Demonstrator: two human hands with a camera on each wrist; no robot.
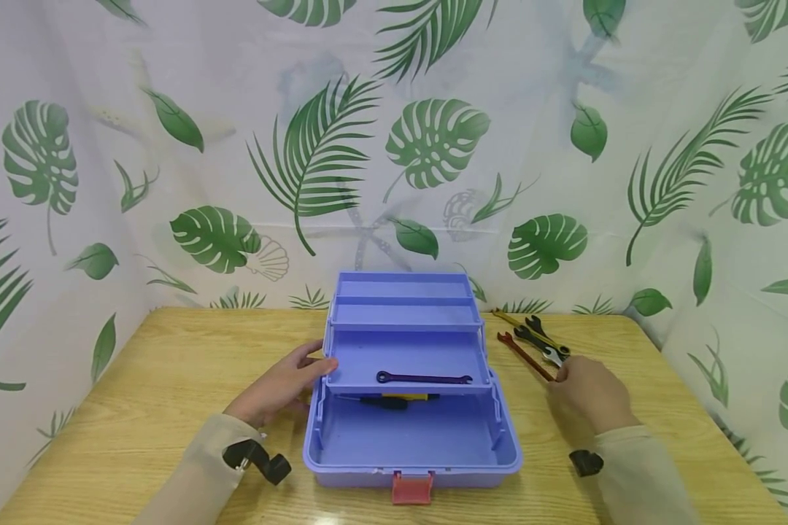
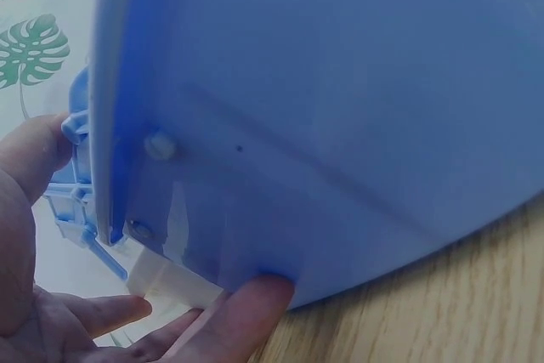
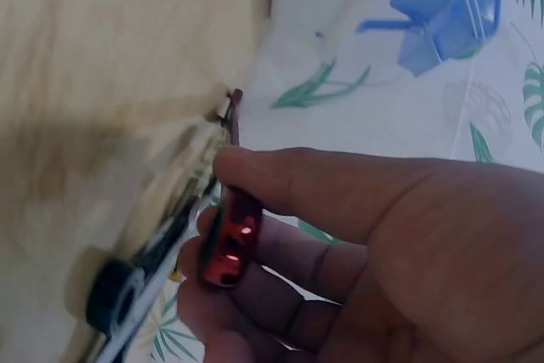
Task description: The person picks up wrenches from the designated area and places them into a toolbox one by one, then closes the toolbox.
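A blue-purple toolbox (image 1: 414,477) stands with its lid and trays raised. My left hand (image 1: 282,383) is at its left side, thumb on the front left corner of the lower tray (image 1: 407,354). In the left wrist view the fingers (image 2: 246,312) spread along the outer wall. To the right of the box, my right hand (image 1: 594,394) pinches the near end of a red wrench (image 1: 525,356) between thumb and fingers. In the right wrist view the wrench's shiny red end (image 3: 229,240) shows in the grip. A purple wrench (image 1: 423,378) lies in the lower tray.
Several other wrenches, black, yellow and silver, lie close by my right hand, such as a yellow wrench (image 1: 508,318). Dark and yellow tool handles (image 1: 394,400) show under the tray. A red latch (image 1: 412,488) hangs at the box's front. A leaf-print cloth (image 1: 249,146) backs the wooden table (image 1: 190,350).
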